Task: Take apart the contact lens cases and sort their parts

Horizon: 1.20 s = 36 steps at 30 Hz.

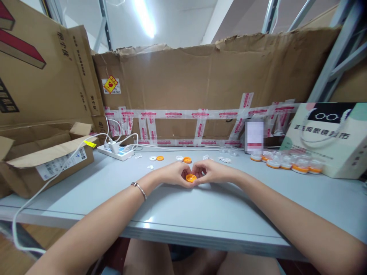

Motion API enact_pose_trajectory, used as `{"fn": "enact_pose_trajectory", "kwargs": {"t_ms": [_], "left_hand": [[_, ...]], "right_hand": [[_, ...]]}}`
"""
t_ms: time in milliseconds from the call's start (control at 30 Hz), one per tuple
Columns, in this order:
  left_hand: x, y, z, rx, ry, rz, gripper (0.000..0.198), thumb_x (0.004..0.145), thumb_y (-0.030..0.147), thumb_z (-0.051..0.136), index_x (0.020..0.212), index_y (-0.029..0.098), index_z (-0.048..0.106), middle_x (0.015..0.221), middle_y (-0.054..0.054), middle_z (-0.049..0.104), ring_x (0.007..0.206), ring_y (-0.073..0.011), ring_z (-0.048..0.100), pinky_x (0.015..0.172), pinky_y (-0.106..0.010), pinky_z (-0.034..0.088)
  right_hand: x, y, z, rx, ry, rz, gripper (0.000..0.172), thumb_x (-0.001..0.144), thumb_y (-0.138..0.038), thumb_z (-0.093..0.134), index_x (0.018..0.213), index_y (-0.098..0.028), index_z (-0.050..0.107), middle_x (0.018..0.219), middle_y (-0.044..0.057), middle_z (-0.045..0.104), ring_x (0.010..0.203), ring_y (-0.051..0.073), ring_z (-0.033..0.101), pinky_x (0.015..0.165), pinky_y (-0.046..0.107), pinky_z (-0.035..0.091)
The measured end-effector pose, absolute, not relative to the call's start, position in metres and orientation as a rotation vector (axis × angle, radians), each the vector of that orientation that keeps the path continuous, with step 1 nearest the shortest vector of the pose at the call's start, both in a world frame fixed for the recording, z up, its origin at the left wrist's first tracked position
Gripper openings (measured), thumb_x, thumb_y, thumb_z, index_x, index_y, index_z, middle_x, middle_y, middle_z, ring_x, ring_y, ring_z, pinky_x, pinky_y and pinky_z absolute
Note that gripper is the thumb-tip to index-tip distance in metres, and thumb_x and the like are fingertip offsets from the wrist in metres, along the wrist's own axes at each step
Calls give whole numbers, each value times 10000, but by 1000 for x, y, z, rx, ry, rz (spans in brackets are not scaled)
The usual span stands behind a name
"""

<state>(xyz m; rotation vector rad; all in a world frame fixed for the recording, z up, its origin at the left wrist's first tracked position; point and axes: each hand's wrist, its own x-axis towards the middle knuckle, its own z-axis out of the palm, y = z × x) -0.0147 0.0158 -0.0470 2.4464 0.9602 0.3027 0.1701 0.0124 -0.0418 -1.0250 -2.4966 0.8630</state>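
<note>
Between both hands, low over the grey table [114, 202], is a small round orange cap [190, 178] with its hollow side up. My left hand [175, 173] pinches it from the left, thumb and fingers curled round the rim. From the right, my right hand [208, 171] grips the same cap with thumb and fingertips, the other fingers bent. Just beyond the hands lie another orange cap [187, 160] and a white ring [179, 158]. Farther left sit a second orange cap [159, 158] and a white ring [153, 158].
A power strip [116, 152] with white cables and an open cardboard box [48, 160] stand at the left. At the right are several clear containers with orange or white bases [300, 167] and a paper bag [329, 141]. A large taped cardboard sheet [183, 84] closes off the back.
</note>
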Motion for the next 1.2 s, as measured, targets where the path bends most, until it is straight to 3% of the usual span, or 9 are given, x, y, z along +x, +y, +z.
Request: {"fn": "enact_pose_trajectory", "kwargs": {"t_ms": [233,633,767,933,1200], "left_hand": [[-14,15,-46,2410,971,280,221,596,330,575,692,150,489,599,46,427,522,-66,361,470,-187,290],[-15,13,-41,2435,995,242,249,618,342,568,763,143,535,645,26,498,555,-81,425,497,-192,325],[-17,14,-38,2446,997,230,282,610,337,593,821,151,573,728,1,546,639,-103,483,540,-194,357],[-18,16,-39,2448,977,235,299,625,351,592,857,162,582,753,-6,560,671,-112,503,565,-201,380],[-18,18,-40,2424,960,226,322,627,374,590,863,155,587,757,-12,563,681,-116,510,577,-206,395]], "right_hand": [[168,12,-44,-1024,-2470,837,226,630,-344,614,756,-167,553,667,-23,534,602,99,466,539,211,357],[170,17,-39,-1167,-2347,890,364,621,-492,599,771,-160,585,718,14,592,641,128,503,556,232,369],[179,30,-46,-1338,-2193,667,424,621,-548,569,786,-159,609,694,18,574,609,126,480,530,239,345],[173,42,-64,-1484,-2206,435,360,623,-517,578,738,-180,628,671,14,558,601,136,468,529,248,317],[158,47,-78,-1455,-2144,125,309,669,-484,561,659,-181,505,746,26,513,694,156,462,606,255,332]]}}
